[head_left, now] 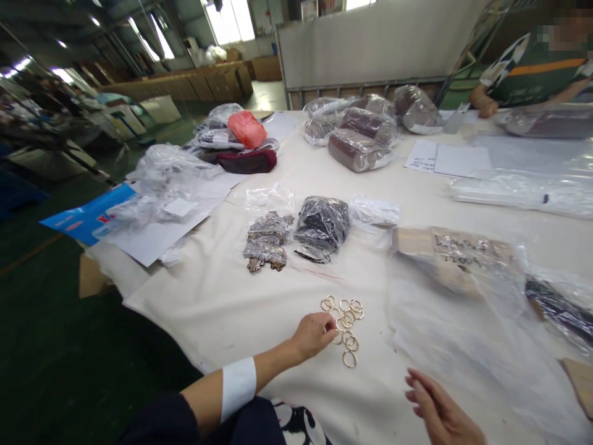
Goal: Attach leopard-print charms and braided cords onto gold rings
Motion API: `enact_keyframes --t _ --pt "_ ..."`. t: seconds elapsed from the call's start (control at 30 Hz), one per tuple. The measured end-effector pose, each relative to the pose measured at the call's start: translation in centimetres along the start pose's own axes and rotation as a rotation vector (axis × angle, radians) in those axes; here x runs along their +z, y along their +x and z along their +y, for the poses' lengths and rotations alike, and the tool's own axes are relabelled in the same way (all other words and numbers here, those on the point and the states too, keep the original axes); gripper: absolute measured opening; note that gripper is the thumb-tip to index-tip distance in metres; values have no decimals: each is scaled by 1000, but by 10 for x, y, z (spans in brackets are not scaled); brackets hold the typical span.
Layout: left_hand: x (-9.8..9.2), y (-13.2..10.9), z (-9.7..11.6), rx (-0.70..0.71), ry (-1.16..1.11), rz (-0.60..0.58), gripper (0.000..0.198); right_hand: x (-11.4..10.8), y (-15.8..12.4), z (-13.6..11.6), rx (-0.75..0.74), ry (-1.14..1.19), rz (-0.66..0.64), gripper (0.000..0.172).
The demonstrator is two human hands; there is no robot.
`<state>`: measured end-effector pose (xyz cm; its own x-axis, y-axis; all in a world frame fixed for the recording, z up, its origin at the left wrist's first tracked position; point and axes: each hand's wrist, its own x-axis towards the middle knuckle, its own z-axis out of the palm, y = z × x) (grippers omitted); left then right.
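Thin gold rings lie in a loose, partly overlapping cluster on the white cloth-covered table. My left hand is at the cluster's left edge, thumb and fingers closed together beside the rings; whatever is between the fingertips is hidden. To the lower right, my right hand is held apart from the rings, fingers stretched out and holding nothing. Beyond the rings are a clear bag of patterned pieces and a clear bag of black chain-like material. A red thread lies just in front of them.
Brown paper with handwriting lies under clear plastic at right. Wrapped brown bags stand farther back. Plastic wrap and papers cover the left edge, near a red bundle. A person is at the far right side.
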<state>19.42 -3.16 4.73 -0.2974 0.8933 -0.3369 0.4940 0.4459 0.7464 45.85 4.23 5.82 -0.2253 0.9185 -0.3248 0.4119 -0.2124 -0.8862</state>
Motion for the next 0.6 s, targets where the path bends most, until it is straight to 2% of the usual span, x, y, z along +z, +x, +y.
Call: enact_keyframes --t 0.07,0.13,0.2,0.3,0.43,0.6 --pt "-10 -10 11 -35 -103 -32 9 38 -6 -12 88 81 -188 55" --pt "-18 -18 24 -60 -242 -61 14 69 -9 -29 117 190 -281 54" --pt "-26 -25 36 -83 -455 -60 15 88 -12 -45 146 298 -336 51" --pt "-35 -31 49 -93 -746 -20 16 96 -19 -67 236 485 -444 44" --pt "-38 -37 55 -65 -846 28 19 97 -31 -88 327 728 -542 33" --pt "-30 -47 58 -68 -921 67 18 105 -40 -101 359 810 -495 30"
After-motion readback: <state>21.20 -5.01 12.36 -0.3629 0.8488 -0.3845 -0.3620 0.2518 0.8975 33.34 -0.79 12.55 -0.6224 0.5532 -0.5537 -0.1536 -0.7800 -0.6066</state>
